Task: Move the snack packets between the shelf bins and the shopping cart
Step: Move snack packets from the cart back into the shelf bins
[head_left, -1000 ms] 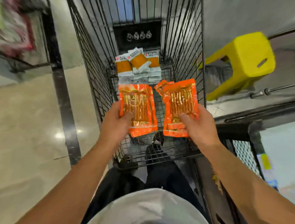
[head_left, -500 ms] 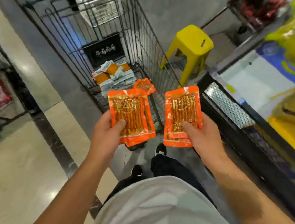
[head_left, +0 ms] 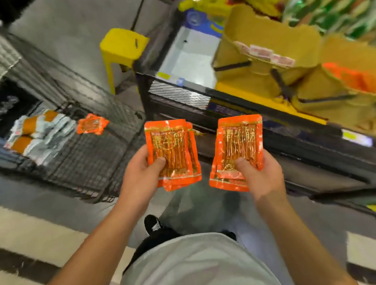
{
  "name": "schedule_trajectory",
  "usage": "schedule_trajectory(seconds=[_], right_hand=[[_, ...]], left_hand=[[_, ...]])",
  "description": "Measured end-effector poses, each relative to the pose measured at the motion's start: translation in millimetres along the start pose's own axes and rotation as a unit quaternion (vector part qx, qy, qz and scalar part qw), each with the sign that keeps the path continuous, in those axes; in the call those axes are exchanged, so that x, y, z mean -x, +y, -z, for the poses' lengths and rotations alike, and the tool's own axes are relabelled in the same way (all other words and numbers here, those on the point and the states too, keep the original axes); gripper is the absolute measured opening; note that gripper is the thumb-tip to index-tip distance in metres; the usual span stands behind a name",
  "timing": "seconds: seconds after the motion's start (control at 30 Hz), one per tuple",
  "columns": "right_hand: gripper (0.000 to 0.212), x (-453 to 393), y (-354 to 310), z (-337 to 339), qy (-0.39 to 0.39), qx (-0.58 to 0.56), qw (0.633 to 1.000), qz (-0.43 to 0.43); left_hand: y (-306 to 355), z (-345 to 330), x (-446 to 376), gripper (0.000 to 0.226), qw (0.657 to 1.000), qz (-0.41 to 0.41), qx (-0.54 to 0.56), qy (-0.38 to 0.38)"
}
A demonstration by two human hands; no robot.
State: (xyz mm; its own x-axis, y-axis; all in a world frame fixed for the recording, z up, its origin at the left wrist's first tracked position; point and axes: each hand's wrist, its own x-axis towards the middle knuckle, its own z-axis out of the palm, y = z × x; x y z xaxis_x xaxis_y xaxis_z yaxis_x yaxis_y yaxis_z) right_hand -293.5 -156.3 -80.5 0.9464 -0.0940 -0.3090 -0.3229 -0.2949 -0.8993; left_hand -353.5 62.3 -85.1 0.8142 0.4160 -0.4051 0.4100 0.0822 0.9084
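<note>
Each hand [head_left: 140,177] [head_left: 260,175] pinches flat, glossy orange packets [head_left: 172,152] [head_left: 237,152].

We hold two small stacks of flat orange snack packets: the left stack [head_left: 172,152] pinched at its lower edge, the right stack [head_left: 237,152] likewise, both upright, faces toward us.

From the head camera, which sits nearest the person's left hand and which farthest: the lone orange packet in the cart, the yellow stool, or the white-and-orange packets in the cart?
Measured from the left hand:
1. Lone orange packet, just up and left, on the cart floor.
2. White-and-orange packets, farther left, deeper in the cart.
3. Yellow stool, beyond the cart, beside the shelf.
</note>
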Motion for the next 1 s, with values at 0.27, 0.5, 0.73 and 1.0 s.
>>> schedule_trajectory(seconds=[0.27,0.5,0.73,1.0], right_hand=[[0.016,6,55,170,0.12,-0.063,0.991,-0.008],[0.014,1,87,280,0.205,-0.091,0.974,-0.03],[0.016,-27,82,342,0.231,-0.124,0.964,-0.037],[0.016,-106,38,366,0.262,-0.14,0.955,-0.012]], left_hand=[[9,-178,41,0.026,0.994,-0.034,-0.023,-0.1],[19,-298,75,0.026,0.982,-0.063,-0.075,-0.161],[61,-374,62,0.027,0.975,-0.087,-0.071,-0.192],[131,-435,-14,0.025,0.971,-0.109,-0.019,-0.214]])
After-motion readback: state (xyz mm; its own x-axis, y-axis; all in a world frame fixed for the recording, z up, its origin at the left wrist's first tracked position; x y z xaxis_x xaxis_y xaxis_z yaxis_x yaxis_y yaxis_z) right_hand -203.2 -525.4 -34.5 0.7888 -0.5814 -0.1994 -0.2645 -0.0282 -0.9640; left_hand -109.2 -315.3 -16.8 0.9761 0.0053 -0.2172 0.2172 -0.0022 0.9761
